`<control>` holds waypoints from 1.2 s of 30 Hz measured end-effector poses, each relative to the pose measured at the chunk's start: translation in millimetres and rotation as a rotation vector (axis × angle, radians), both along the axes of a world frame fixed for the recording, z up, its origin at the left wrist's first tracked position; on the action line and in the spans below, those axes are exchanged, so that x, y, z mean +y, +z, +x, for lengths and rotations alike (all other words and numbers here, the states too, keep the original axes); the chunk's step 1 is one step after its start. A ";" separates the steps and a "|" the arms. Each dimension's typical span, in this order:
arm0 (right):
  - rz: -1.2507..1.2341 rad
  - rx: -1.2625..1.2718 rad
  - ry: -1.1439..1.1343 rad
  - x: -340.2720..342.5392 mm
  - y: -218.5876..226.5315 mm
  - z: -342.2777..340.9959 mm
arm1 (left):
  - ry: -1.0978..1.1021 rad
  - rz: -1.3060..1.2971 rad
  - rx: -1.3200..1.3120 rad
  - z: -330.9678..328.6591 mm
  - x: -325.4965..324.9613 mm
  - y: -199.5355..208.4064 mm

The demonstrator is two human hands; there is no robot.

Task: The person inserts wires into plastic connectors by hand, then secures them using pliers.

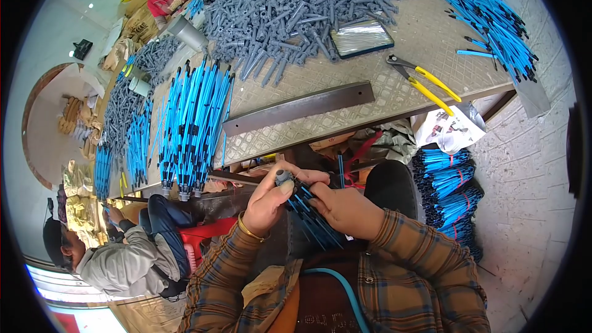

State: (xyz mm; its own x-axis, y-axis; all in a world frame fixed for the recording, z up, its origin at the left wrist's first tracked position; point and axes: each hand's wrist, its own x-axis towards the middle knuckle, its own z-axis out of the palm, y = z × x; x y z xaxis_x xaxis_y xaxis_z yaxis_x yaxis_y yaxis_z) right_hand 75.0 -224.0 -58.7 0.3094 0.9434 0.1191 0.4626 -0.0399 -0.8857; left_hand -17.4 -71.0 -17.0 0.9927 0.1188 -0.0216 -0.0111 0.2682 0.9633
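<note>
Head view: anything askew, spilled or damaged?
Yes, mildly: the yellow-handled pliers lie splayed open, one handle tip seemingly poking past the table's near edge, so perhaps easy to knock. One blue rod juts out crosswise from the pile of blue rods at right. No damage visible.

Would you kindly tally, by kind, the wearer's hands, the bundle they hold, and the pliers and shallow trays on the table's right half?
Left hand and right hand: 2
Blue rod bundle: 1
Pliers: 1
Shallow tray: 1
Total: 5
</note>
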 end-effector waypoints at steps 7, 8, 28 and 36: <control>0.031 -0.077 -0.075 -1.8 1.0 -9.7 | 0.075 0.200 0.029 -1.9 -11.6 4.9; 0.031 -0.078 -0.073 -2.3 -0.6 -11.4 | 0.076 0.201 0.028 -2.9 -14.7 4.5; 0.016 -0.044 -0.016 -6.9 4.2 -1.0 | 0.063 -0.015 -0.015 4.1 -14.3 -3.9; 0.153 -0.130 -0.151 -18.7 -7.2 -5.6 | 0.144 0.172 0.065 19.9 -41.9 6.8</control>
